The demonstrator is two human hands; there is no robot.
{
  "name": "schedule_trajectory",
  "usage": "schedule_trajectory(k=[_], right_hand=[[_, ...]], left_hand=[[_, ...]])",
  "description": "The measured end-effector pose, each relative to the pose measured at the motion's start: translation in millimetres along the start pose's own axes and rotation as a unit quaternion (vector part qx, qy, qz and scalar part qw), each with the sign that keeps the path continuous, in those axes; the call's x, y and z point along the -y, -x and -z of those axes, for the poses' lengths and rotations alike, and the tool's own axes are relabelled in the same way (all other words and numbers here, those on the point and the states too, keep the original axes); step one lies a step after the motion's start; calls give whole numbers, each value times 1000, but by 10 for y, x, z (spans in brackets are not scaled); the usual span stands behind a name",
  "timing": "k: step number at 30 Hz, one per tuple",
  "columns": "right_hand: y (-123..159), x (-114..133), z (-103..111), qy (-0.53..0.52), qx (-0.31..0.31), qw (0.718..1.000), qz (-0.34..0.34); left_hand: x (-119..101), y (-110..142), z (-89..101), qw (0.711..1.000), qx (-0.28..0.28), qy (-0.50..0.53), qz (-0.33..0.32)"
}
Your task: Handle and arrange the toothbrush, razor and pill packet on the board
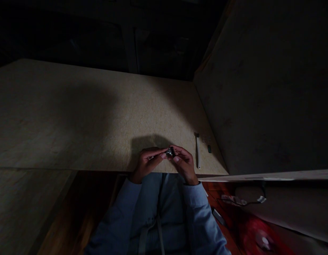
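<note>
Near the table's front edge, both my hands are closed around a small dark, shiny object [170,152], too small and dim to name. My left hand [150,161] pinches its left side between thumb and fingers. On its right side, my right hand [184,161] grips it with thumb and fingertips. The object is held just above the tabletop [142,109], partly covered by my fingers. To the right of my right hand lies a white-handled toothbrush-like stick [198,152] with a dark head. Beside that rests a small dark green piece [209,149].
A tall pale panel or wall [270,88] bounds the table on the right. Behind the table stands a dark cabinet-like surface [100,39]. Below at the right are a black cable [247,203], a red item [262,233] and a cushioned seat [291,209].
</note>
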State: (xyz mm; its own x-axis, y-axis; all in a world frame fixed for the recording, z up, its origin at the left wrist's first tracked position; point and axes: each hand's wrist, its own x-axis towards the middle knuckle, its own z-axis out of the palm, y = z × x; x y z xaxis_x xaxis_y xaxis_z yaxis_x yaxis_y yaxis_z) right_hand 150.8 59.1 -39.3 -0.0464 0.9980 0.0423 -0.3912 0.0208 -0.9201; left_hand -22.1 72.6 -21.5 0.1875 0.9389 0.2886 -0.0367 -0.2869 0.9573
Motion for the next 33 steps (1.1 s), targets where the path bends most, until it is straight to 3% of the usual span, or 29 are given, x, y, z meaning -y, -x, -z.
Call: schedule_trajectory(k=[24,33], right_hand=[[-12,-23,28,3,0,1000,-7],[-20,-37,40,-27,-10,999,-14]], left_hand=[[48,2,-15,1000,17,9,9],[57,-19,-34,998,34,-8,-60]])
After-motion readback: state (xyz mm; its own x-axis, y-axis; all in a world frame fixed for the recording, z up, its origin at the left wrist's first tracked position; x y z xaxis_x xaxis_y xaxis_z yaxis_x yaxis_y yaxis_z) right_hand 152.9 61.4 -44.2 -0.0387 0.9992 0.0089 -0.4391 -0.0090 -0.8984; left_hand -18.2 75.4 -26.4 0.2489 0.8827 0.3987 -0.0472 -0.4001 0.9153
